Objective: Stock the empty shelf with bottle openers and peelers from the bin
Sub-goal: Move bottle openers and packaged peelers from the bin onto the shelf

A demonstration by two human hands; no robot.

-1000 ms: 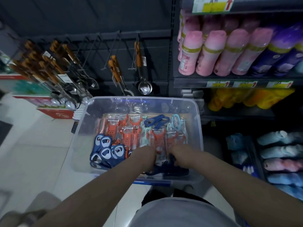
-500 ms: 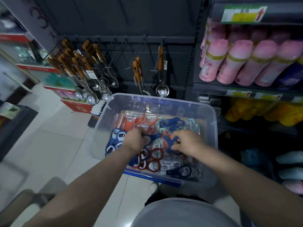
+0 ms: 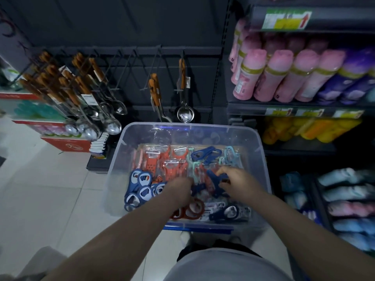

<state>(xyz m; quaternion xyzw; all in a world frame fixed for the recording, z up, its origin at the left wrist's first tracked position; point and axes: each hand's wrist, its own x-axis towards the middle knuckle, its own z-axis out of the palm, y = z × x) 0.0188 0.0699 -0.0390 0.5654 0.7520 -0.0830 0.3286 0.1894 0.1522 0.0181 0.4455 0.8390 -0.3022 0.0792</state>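
Note:
A clear plastic bin [image 3: 118,169] stands in front of me below the dark peg wall. Inside lie orange peelers [image 3: 156,161], teal peelers [image 3: 231,156], light-blue bottle openers [image 3: 140,185], red bottle openers [image 3: 192,207] and dark-blue bottle openers [image 3: 205,155]. My left hand [image 3: 178,192] reaches into the middle of the pile with curled fingers that pinch one end of a dark-blue bottle opener [image 3: 199,187]. My right hand [image 3: 236,182] grips another dark-blue opener [image 3: 216,178] just to the right. Bare wire hooks [image 3: 129,63] stick out of the wall above.
Wooden-handled spoons [image 3: 89,102] crowd the hooks at left, and a ladle [image 3: 185,113] hangs just above the bin. Pink bottles [image 3: 284,78] and yellow packs [image 3: 308,128] fill the right-hand shelves. White tiled floor [image 3: 40,189] lies to the left.
Both hands have moved from the bin's near edge up into the middle of the pile and now hold dark-blue openers. My view has shifted left and closer.

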